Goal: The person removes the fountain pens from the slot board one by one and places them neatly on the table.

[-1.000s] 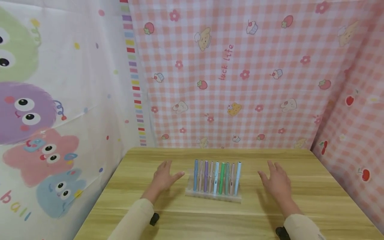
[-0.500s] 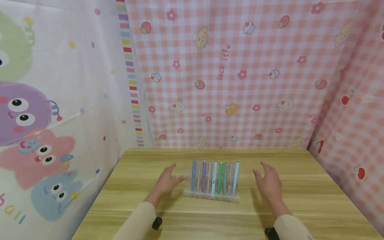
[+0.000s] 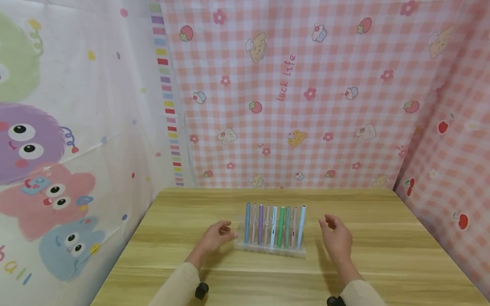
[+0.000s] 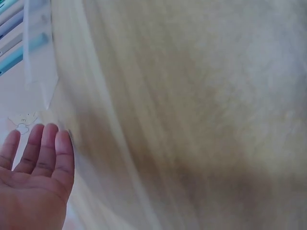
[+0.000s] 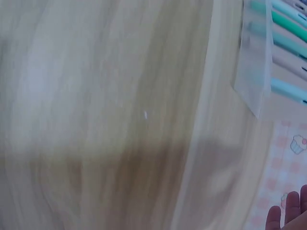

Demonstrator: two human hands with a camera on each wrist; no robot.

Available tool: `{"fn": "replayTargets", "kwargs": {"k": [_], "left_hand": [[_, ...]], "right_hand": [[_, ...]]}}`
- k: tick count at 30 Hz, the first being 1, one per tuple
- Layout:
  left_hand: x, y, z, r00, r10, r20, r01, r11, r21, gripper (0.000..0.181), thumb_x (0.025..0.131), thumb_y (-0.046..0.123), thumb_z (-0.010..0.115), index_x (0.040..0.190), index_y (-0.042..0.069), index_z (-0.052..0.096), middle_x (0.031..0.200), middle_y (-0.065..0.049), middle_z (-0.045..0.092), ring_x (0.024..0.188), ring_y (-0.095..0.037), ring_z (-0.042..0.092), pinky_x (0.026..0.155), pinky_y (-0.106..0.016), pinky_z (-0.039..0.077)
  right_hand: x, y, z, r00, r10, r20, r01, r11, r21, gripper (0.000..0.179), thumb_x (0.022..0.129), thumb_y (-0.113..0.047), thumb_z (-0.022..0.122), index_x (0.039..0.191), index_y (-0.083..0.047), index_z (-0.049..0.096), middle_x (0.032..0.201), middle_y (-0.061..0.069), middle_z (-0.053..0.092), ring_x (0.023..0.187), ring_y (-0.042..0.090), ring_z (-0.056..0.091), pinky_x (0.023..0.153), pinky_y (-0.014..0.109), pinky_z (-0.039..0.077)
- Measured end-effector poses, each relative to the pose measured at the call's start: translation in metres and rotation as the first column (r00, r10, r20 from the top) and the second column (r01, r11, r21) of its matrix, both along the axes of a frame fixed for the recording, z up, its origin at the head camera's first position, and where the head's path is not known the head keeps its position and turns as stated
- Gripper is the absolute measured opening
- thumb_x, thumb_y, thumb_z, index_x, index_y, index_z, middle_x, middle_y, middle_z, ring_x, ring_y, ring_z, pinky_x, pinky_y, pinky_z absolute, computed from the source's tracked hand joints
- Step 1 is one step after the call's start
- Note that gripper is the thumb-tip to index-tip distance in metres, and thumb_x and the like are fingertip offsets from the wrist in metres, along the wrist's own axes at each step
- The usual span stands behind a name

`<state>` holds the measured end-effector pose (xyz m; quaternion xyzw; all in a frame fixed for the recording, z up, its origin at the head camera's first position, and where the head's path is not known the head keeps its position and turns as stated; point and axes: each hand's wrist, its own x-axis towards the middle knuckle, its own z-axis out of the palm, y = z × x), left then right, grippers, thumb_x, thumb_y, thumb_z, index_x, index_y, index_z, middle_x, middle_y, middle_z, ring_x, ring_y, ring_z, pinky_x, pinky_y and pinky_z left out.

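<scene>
Left hand [image 3: 212,239] and right hand [image 3: 338,239], fingers relaxed, flanked the pen rack [image 3: 269,251]. It looked light, stiff, best held by its ends.

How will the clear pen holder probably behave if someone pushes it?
The clear holder probably keeps its shape, since its edges look straight. It may slide on the smooth-looking table. The pens could wobble, as they stand tall above its low front edge.
</scene>
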<state>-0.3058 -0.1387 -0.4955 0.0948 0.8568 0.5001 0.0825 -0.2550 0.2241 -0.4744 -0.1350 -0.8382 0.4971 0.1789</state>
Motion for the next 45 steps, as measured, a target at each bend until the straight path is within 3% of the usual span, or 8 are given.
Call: {"fn": "replayTargets", "kwargs": {"k": [3, 6, 12, 18, 27, 34, 38, 45], "left_hand": [[0.003, 0.0, -0.001, 1.0, -0.025, 0.001, 0.025, 1.0, 0.005, 0.057, 0.092, 0.027, 0.072, 0.136, -0.004, 0.052, 0.119, -0.014, 0.061, 0.111, -0.032, 0.056, 0.097, -0.051, 0.046], [0.005, 0.0, -0.003, 0.999, -0.053, -0.014, 0.053, 0.999, 0.004, 0.052, 0.092, 0.022, 0.073, 0.133, -0.004, 0.055, 0.115, -0.013, 0.063, 0.107, -0.03, 0.058, 0.094, -0.049, 0.048], [0.007, 0.0, -0.011, 0.998, -0.067, -0.012, 0.068, 0.997, 0.035, 0.048, 0.091, 0.017, 0.073, 0.13, -0.006, 0.056, 0.113, -0.014, 0.064, 0.106, -0.029, 0.059, 0.094, -0.047, 0.048], [0.007, -0.001, -0.018, 0.998, -0.062, -0.021, 0.063, 0.997, 0.04, 0.041, 0.091, 0.016, 0.074, 0.124, -0.004, 0.061, 0.11, -0.01, 0.065, 0.103, -0.026, 0.059, 0.092, -0.044, 0.049], [0.006, 0.001, -0.022, 0.996, -0.068, -0.061, 0.073, 0.994, 0.08, 0.031, 0.087, 0.008, 0.075, 0.113, -0.005, 0.066, 0.103, -0.011, 0.066, 0.095, -0.02, 0.058, 0.084, -0.035, 0.05], [0.008, 0.001, -0.02, 0.997, -0.049, -0.057, 0.052, 0.998, 0.046, 0.024, 0.087, 0.007, 0.075, 0.109, -0.001, 0.069, 0.101, -0.006, 0.065, 0.094, -0.019, 0.058, 0.082, -0.035, 0.05], [0.008, 0.001, -0.022, 0.998, -0.042, -0.054, 0.045, 0.998, 0.047, 0.02, 0.088, 0.007, 0.074, 0.107, 0.001, 0.07, 0.099, -0.005, 0.065, 0.092, -0.019, 0.057, 0.08, -0.032, 0.05], [0.01, 0.002, -0.021, 0.997, -0.037, -0.067, 0.04, 0.998, 0.042, 0.017, 0.088, 0.008, 0.074, 0.104, 0.002, 0.071, 0.097, -0.004, 0.064, 0.092, -0.018, 0.057, 0.081, -0.034, 0.05]], "right_hand": [[0.001, -0.007, -0.002, 1.0, 0.004, 0.014, -0.003, 0.998, -0.055, 0.043, 0.102, -0.029, 0.056, 0.128, 0.004, 0.057, 0.127, 0.026, 0.059, 0.117, 0.038, 0.055, 0.094, 0.048, 0.048], [0.001, -0.014, -0.006, 1.0, 0.005, 0.016, -0.003, 0.997, -0.079, 0.04, 0.102, -0.029, 0.056, 0.125, 0.004, 0.059, 0.123, 0.025, 0.062, 0.112, 0.035, 0.058, 0.087, 0.034, 0.05], [0.001, -0.026, -0.017, 1.0, -0.012, 0.019, 0.014, 0.99, -0.137, 0.035, 0.1, -0.026, 0.06, 0.12, 0.003, 0.063, 0.116, 0.022, 0.065, 0.105, 0.03, 0.06, 0.072, 0.014, 0.044], [0.002, -0.037, -0.024, 1.0, -0.01, 0.025, 0.015, 0.977, -0.211, 0.032, 0.099, -0.022, 0.062, 0.118, 0.003, 0.064, 0.112, 0.019, 0.066, 0.098, 0.023, 0.058, 0.071, 0.013, 0.046], [0.001, -0.042, -0.028, 0.997, 0.025, 0.066, -0.006, 0.959, -0.282, 0.035, 0.1, -0.023, 0.061, 0.124, 0.003, 0.06, 0.122, 0.022, 0.061, 0.111, 0.03, 0.055, 0.076, 0.015, 0.045], [-0.002, -0.046, -0.03, 0.992, 0.031, 0.119, 0.009, 0.946, -0.323, 0.034, 0.1, -0.023, 0.062, 0.126, -0.002, 0.059, 0.126, 0.018, 0.06, 0.114, 0.028, 0.053, 0.093, 0.034, 0.046], [-0.004, -0.048, -0.033, 0.992, 0.02, 0.124, 0.022, 0.945, -0.326, 0.032, 0.099, -0.021, 0.062, 0.125, -0.002, 0.059, 0.125, 0.018, 0.06, 0.114, 0.028, 0.053, 0.096, 0.041, 0.045], [-0.006, -0.049, -0.038, 0.995, 0.01, 0.098, 0.021, 0.951, -0.309, 0.031, 0.097, -0.02, 0.065, 0.121, 0.0, 0.062, 0.12, 0.018, 0.063, 0.11, 0.028, 0.056, 0.085, 0.029, 0.046]]}}
